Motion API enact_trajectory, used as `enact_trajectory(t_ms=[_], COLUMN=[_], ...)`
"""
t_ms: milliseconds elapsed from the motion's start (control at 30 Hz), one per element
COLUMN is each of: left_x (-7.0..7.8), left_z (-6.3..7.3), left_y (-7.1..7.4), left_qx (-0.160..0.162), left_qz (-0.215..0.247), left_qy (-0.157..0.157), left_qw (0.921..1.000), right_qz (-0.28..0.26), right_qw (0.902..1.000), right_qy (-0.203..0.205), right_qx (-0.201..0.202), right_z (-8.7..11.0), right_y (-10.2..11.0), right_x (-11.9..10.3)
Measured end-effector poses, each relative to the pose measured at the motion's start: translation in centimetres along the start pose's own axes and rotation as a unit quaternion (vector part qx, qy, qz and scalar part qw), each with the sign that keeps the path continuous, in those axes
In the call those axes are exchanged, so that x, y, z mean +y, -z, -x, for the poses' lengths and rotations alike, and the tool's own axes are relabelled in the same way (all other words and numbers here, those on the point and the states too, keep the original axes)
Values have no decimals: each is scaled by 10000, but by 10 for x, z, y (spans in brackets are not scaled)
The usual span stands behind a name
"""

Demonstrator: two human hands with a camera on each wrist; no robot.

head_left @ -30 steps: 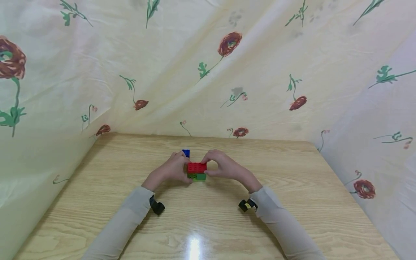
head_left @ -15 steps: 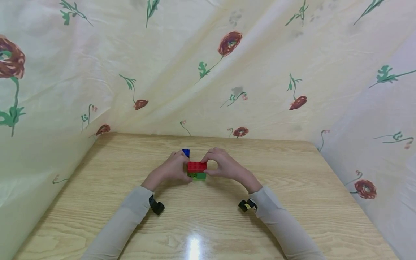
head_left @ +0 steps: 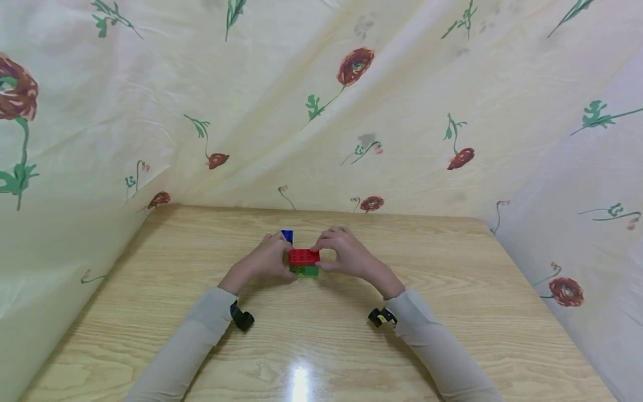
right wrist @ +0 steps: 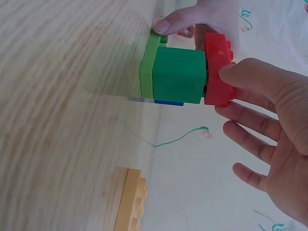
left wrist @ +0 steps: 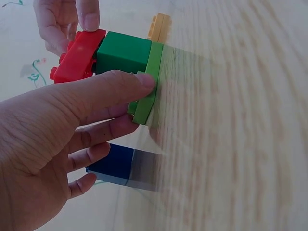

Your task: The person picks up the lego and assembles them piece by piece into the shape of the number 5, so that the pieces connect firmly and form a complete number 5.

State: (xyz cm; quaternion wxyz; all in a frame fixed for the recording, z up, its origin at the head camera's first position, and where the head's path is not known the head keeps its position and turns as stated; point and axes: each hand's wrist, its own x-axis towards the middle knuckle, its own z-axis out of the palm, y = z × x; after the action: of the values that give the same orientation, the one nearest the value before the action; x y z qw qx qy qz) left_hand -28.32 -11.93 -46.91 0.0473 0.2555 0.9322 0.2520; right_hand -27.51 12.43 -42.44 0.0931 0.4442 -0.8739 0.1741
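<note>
A flat light green brick (left wrist: 148,91) lies on the table, with a dark green block (right wrist: 179,75) standing on one end of it. My left hand (head_left: 269,258) pinches the light green brick between thumb and fingers. Over the dark green block sits a red brick (head_left: 304,257), slightly tilted, with a narrow gap showing beneath it in the left wrist view. Thumb and forefinger of my right hand (head_left: 346,254) pinch the red brick's right end, while the other fingers stay spread. Behind my left hand stands a blue block (left wrist: 111,162), partly hidden by it.
A flat orange-yellow brick (right wrist: 129,202) rests on the table beyond my right hand; that hand hides it in the head view. The wooden table (head_left: 311,329) ends at the back against a flowered cloth (head_left: 261,111).
Both hands keep their grips and the bricks look the same. My right hand's outer fingers have risen very slightly.
</note>
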Motion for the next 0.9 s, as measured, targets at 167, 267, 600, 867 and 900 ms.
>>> enact_trajectory(t_ms=[167, 267, 600, 867, 900], left_x=[2, 3, 2, 1, 1], left_z=[1, 1, 1, 0, 0], left_y=[1, 1, 1, 0, 0], left_qx=[39, 61, 38, 14, 10], left_qz=[-30, -77, -89, -77, -75], left_qy=[-96, -145, -137, -94, -92], left_qw=[9999, 9998, 9999, 9999, 9999], right_qz=[204, 323, 599, 419, 394], right_qw=[9997, 9993, 9979, 9987, 9988], right_qy=[77, 109, 192, 185, 181], right_qx=[71, 125, 180, 203, 204], right_z=[0, 0, 0, 0, 0], right_y=[0, 0, -1, -2, -2], right_x=[0, 0, -2, -2, -2])
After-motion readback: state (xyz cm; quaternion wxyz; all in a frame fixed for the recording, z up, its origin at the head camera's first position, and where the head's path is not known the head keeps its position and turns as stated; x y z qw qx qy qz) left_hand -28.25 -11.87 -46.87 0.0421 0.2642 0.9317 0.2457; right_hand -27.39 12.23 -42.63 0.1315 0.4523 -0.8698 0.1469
